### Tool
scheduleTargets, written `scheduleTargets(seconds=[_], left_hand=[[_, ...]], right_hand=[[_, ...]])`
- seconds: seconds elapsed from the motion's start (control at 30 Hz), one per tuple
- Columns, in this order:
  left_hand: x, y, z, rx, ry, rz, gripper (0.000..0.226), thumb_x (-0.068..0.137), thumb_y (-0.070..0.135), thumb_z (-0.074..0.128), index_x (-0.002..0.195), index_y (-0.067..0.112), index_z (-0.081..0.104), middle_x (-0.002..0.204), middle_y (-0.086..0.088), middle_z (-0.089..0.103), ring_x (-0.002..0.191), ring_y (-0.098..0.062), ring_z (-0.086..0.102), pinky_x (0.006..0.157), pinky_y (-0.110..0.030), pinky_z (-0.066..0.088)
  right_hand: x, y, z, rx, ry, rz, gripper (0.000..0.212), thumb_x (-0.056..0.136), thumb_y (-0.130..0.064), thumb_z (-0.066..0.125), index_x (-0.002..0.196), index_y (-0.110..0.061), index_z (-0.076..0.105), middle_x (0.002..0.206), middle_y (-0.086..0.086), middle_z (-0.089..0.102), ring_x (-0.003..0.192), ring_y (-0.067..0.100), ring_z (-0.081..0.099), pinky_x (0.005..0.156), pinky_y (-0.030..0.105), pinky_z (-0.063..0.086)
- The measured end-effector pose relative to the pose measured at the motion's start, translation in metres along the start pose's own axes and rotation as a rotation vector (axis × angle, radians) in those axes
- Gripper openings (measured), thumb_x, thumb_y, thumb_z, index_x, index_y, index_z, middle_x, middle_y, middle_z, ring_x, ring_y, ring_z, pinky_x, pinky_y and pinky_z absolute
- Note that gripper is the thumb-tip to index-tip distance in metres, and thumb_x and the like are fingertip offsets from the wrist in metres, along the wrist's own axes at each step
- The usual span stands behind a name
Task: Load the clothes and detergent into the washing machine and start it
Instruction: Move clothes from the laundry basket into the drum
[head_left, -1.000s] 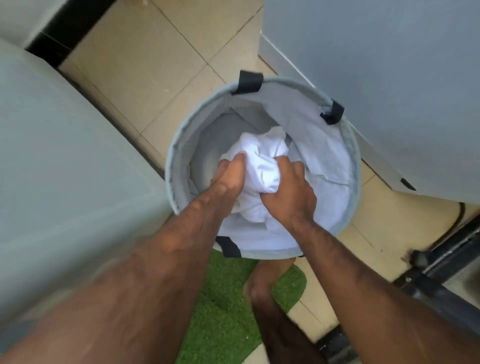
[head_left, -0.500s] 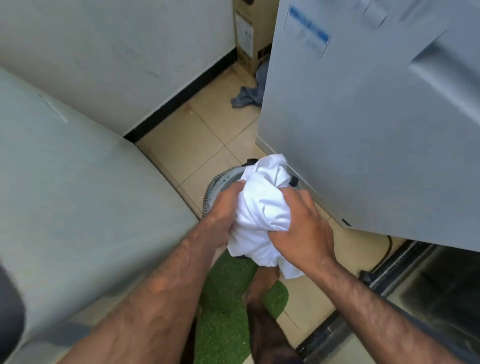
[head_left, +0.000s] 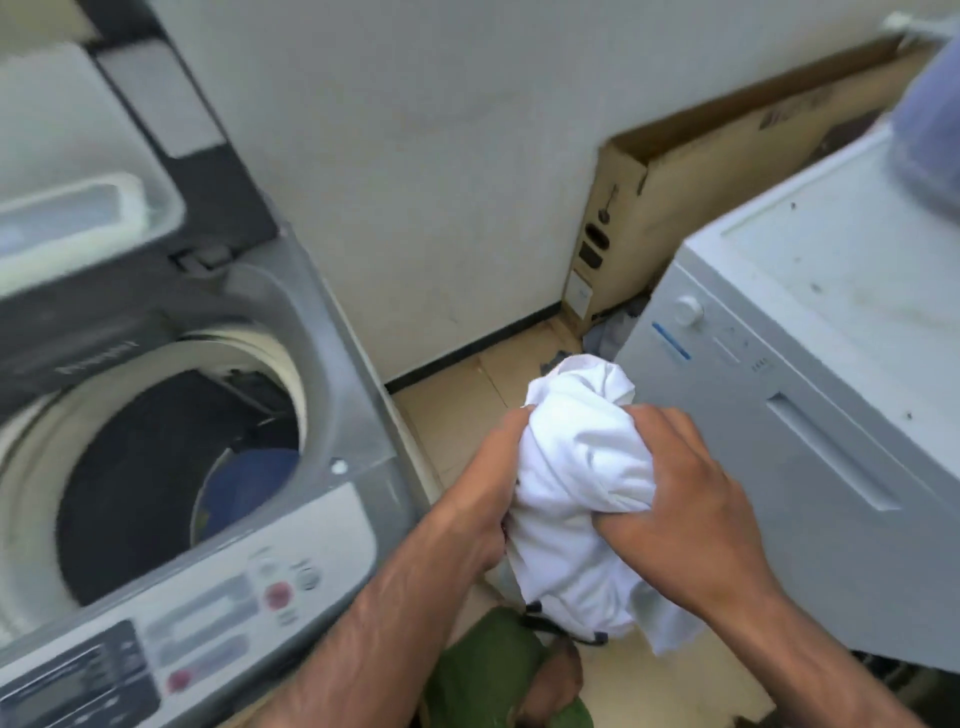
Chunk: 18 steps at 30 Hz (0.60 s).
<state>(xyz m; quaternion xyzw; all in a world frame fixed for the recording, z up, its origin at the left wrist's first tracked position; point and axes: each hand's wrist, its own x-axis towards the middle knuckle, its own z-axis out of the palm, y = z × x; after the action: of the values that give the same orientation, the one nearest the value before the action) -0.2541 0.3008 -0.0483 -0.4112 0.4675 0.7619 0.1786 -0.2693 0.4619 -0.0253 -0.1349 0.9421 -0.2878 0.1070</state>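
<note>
Both hands, left hand (head_left: 485, 488) and right hand (head_left: 680, 499), clench a bunched white garment (head_left: 582, 467) just right of the open washing machine (head_left: 332, 364) (blue cloth (head_left: 249, 483) lies inside its drum).

1. Beige tiled floor (head_left: 457, 410), bare strip between the two machines.
2. Grey top-load washing machine (head_left: 332, 395) stands on it, left side.
3. White appliance (head_left: 810, 467) stands on it, right side.
4. Cardboard box (head_left: 649, 223) on the floor against the wall.
5. Grey cloth (head_left: 610, 332) heaped at the box's foot, probably clothing; blurred.
6. Green mat (head_left: 483, 670) near the bottom edge, a bare foot (head_left: 553, 680) on it.
</note>
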Motion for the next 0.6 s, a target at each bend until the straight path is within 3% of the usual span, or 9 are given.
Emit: scheduleTargets(seconds=[0.1,0.2,0.27,0.33,0.37,0.5,0.6], left_hand=[[-0.039,0.041,-0.019,-0.033,-0.064,0.123,0.027,0.108,0.036,0.044,0.097,0.023,0.065,0.088,0.002,0.070,0.079,-0.015,0.068,0.069,-0.030,0.056],[-0.072,0.073,-0.049,-0.068,-0.037,0.251,0.028,0.109,0.035,0.043,0.095,0.023,0.065,0.079,0.005,0.074,0.068,-0.009,0.071,0.065,-0.028,0.056],[-0.095,0.091,-0.073,-0.083,0.027,0.257,0.036,0.106,0.042,0.047,0.103,0.017,0.072,0.091,-0.004,0.078,0.080,-0.013,0.076,0.076,-0.031,0.061],[-0.112,0.105,-0.101,-0.127,0.097,0.186,0.053,0.099,0.054,0.053,0.115,0.010,0.077,0.113,-0.017,0.078,0.106,-0.028,0.074,0.099,-0.043,0.057],[-0.118,0.110,-0.112,-0.140,0.120,0.175,0.055,0.096,0.056,0.055,0.116,0.010,0.078,0.115,-0.018,0.077,0.109,-0.032,0.073,0.102,-0.045,0.055],[-0.137,0.124,-0.173,-0.168,0.197,0.201,0.051,0.093,0.053,0.056,0.110,0.012,0.081,0.107,-0.016,0.080,0.107,-0.035,0.074,0.102,-0.048,0.055],[-0.143,0.124,-0.217,-0.232,0.239,0.214,0.052,0.093,0.057,0.055,0.108,0.014,0.081,0.101,-0.015,0.081,0.103,-0.034,0.075,0.094,-0.045,0.058]], right_hand=[[0.006,-0.055,-0.018,0.042,0.057,-0.083,0.060,0.068,-0.023,0.076,0.111,-0.047,0.042,0.103,-0.009,0.047,0.082,0.027,0.060,0.067,0.044,0.053],[0.014,-0.110,-0.024,0.080,0.075,-0.157,0.059,0.064,-0.031,0.068,0.116,-0.044,0.044,0.101,-0.009,0.047,0.084,0.024,0.059,0.067,0.043,0.054],[0.018,-0.145,-0.020,0.080,0.060,-0.207,0.065,0.063,-0.033,0.065,0.123,-0.043,0.045,0.101,-0.009,0.047,0.085,0.024,0.059,0.068,0.039,0.051],[0.020,-0.178,-0.010,0.082,0.038,-0.255,0.067,0.062,-0.033,0.064,0.125,-0.043,0.045,0.102,-0.009,0.048,0.086,0.026,0.059,0.069,0.040,0.052],[0.020,-0.192,-0.006,0.085,0.031,-0.272,0.067,0.061,-0.034,0.062,0.126,-0.043,0.046,0.102,-0.009,0.049,0.087,0.027,0.060,0.070,0.041,0.053],[0.023,-0.247,0.028,0.094,-0.015,-0.348,0.065,0.059,-0.035,0.058,0.123,-0.041,0.048,0.103,-0.007,0.052,0.086,0.027,0.059,0.072,0.042,0.053],[0.025,-0.281,0.058,0.084,-0.075,-0.389,0.059,0.058,-0.034,0.056,0.116,-0.041,0.046,0.102,-0.007,0.051,0.083,0.027,0.058,0.070,0.042,0.053]])
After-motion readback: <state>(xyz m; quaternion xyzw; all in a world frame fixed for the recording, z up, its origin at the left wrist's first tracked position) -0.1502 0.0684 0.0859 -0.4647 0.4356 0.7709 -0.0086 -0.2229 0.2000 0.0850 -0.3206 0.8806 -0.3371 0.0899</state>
